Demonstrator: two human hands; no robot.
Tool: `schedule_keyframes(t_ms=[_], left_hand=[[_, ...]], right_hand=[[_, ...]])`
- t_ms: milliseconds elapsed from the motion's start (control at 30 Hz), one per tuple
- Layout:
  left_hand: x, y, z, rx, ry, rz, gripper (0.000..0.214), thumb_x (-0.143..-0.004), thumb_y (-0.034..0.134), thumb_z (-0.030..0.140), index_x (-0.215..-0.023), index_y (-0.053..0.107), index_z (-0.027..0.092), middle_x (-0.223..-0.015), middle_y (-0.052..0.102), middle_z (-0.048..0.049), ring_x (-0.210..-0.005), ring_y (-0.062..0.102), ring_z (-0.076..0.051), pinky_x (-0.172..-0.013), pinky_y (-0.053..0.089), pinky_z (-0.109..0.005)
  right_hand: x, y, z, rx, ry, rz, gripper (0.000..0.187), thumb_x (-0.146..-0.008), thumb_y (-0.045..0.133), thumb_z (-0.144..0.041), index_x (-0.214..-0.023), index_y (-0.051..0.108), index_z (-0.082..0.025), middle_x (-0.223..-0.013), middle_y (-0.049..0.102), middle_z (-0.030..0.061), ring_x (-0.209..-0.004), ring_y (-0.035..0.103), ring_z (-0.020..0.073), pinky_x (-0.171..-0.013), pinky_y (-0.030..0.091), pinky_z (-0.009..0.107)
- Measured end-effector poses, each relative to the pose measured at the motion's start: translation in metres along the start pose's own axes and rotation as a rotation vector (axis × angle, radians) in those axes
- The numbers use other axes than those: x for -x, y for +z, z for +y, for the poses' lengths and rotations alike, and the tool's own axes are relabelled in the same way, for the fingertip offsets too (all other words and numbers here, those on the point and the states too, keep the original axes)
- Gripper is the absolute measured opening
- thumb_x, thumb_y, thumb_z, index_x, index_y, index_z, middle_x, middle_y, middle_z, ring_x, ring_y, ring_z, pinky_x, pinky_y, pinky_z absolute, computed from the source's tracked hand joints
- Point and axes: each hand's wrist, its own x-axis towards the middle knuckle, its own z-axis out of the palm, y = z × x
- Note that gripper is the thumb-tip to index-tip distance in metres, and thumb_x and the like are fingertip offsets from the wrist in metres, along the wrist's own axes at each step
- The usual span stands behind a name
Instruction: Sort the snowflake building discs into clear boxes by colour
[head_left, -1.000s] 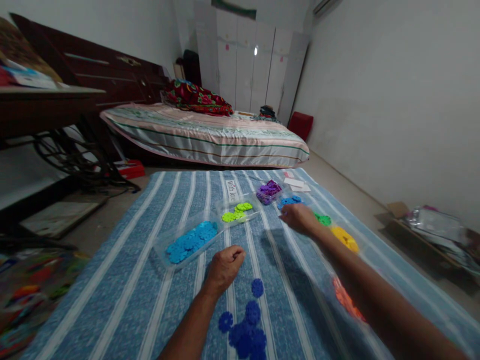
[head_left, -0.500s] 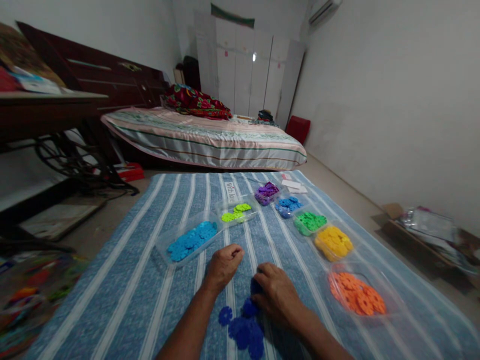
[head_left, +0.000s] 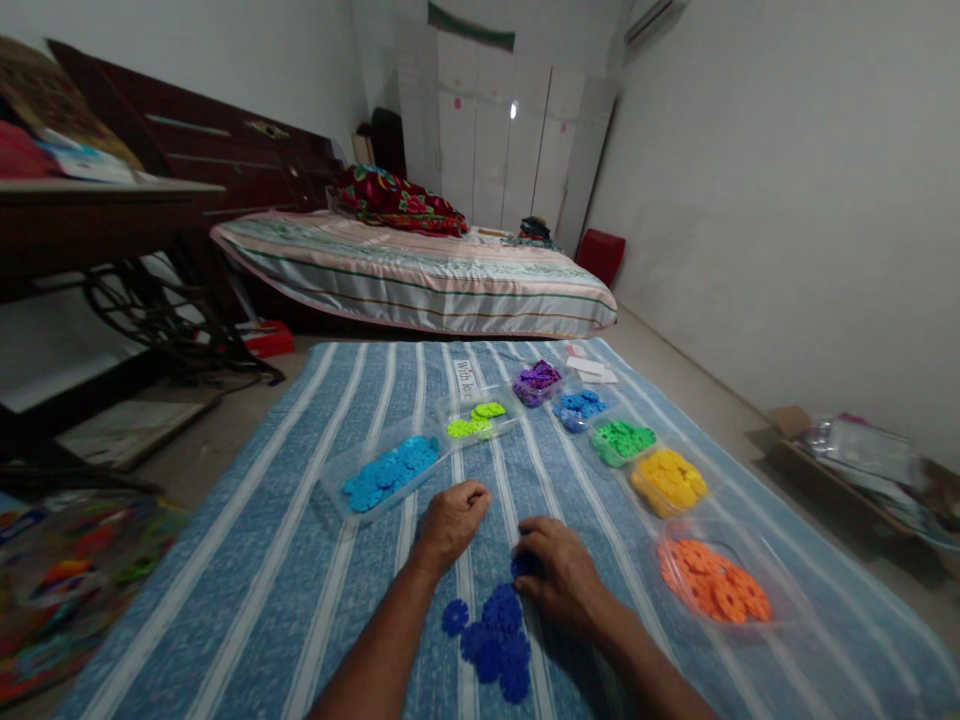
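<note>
My left hand (head_left: 455,522) is curled into a loose fist over the striped cloth, near the clear tray (head_left: 335,490) of light blue discs (head_left: 394,472). Whatever its fingers may hold is hidden. My right hand (head_left: 557,572) bends over a dark blue notched disc (head_left: 523,566), its fingers closed around it and partly covering it. Just below, a small overlapping pile of dark blue notched discs (head_left: 495,640) lies on the cloth. One single dark blue disc (head_left: 454,617) sits left of that pile, beside my left forearm.
Clear containers curve around the hands, holding lime discs (head_left: 476,420), purple pieces (head_left: 536,382), blue discs (head_left: 580,408), green discs (head_left: 622,441), yellow discs (head_left: 669,480) and orange discs (head_left: 712,582). White cards (head_left: 591,369) lie at the back. A bed (head_left: 420,275) stands beyond the cloth-covered surface.
My right hand has drawn slightly up from the dark blue pile, uncovering more of its upper discs. My left hand keeps its fist in nearly the same place.
</note>
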Motion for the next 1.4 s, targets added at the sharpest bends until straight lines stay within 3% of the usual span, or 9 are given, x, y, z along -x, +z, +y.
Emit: schedule_keyframes(t_ms=[600, 1400], left_hand=[[0.001, 0.001, -0.001, 0.027, -0.001, -0.001, 0.026, -0.078, 0.049, 0.036, -0.07, 0.065, 0.018, -0.062, 0.061, 0.0002, -0.063, 0.057, -0.015, -0.06, 0.041, -0.023], [0.0, -0.001, -0.003, 0.063, -0.038, -0.018, 0.026, -0.077, 0.05, 0.038, -0.071, 0.065, 0.018, -0.061, 0.058, 0.0011, -0.06, 0.054, -0.014, -0.06, 0.04, -0.023]], right_hand=[[0.006, 0.016, 0.012, -0.199, 0.002, 0.178, 0.023, -0.068, 0.071, -0.02, -0.091, 0.064, -0.021, -0.121, 0.06, 0.0085, -0.116, 0.051, 0.0262, -0.097, 0.035, 0.039], [0.006, 0.021, 0.01, -0.323, 0.038, 0.238, 0.018, -0.063, 0.063, -0.01, -0.077, 0.057, -0.02, -0.107, 0.062, 0.0063, -0.106, 0.054, 0.0242, -0.091, 0.036, 0.036]])
